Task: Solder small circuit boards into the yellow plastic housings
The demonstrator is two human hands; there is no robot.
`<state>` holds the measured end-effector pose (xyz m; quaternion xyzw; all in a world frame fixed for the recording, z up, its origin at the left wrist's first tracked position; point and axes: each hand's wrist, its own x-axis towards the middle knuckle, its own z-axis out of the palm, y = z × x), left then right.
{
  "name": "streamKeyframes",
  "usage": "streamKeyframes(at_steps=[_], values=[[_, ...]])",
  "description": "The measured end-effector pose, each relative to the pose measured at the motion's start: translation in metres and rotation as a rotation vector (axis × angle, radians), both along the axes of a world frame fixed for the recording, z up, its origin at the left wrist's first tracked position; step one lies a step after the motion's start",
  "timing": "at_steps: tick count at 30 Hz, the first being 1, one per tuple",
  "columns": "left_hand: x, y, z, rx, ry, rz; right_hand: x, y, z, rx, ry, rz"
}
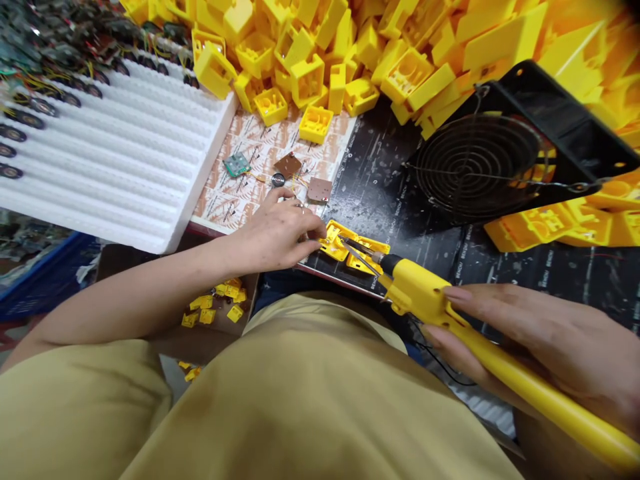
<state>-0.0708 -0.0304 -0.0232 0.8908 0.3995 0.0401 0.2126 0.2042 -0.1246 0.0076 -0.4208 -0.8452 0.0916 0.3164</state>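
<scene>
My right hand (pixel 545 340) is wrapped round a yellow soldering iron (pixel 423 287) with a black collar and a thin guide beside its tip. The tip reaches into an open yellow plastic case (pixel 367 257), whose two halves lie near the table's front edge. At the left end of that case, my left hand (pixel 280 230) has thumb and forefinger closed on its rim; what else they pinch is too small to tell. Just beyond the left hand lie a green circuit board (pixel 237 164), a small round speaker (pixel 278 180) and two brown boards (pixel 320 189), joined by thin wires.
A heap of yellow plastic cases (pixel 310 73) covers the back of the table. A black fan with a wire guard (pixel 475 167) stands at the right. On the left is a ridged white foam tray (pixel 120 147) with wired speakers and boards. Below sits a blue crate (pixel 45 280).
</scene>
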Motion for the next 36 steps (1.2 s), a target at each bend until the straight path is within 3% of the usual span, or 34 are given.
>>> streamKeyframes(at_steps=[3, 7, 11, 15, 20, 26, 31, 36], values=[[-0.006, 0.0, -0.002, -0.11, -0.064, 0.044, 0.002, 0.004, 0.0, 0.004, -0.037, 0.028], [-0.007, -0.002, -0.01, -0.141, -0.118, 0.107, 0.004, 0.007, -0.002, 0.022, -0.062, 0.065], [-0.005, -0.003, -0.008, -0.119, -0.134, 0.106, 0.007, 0.001, -0.004, -0.033, -0.04, -0.025], [0.0, 0.0, -0.002, -0.058, -0.108, 0.111, 0.009, -0.001, -0.004, -0.066, -0.065, 0.015], [0.008, 0.003, -0.004, 0.028, -0.021, 0.059, -0.001, -0.001, -0.002, -0.041, 0.05, 0.024], [0.009, 0.004, -0.006, 0.039, -0.038, 0.019, -0.006, 0.003, -0.001, 0.03, -0.02, 0.16], [0.01, 0.006, -0.006, 0.066, -0.013, 0.001, -0.01, 0.006, 0.001, 0.011, -0.049, 0.136], [0.011, 0.006, -0.007, 0.102, -0.001, -0.016, -0.009, 0.013, 0.002, 0.099, -0.054, 0.261]])
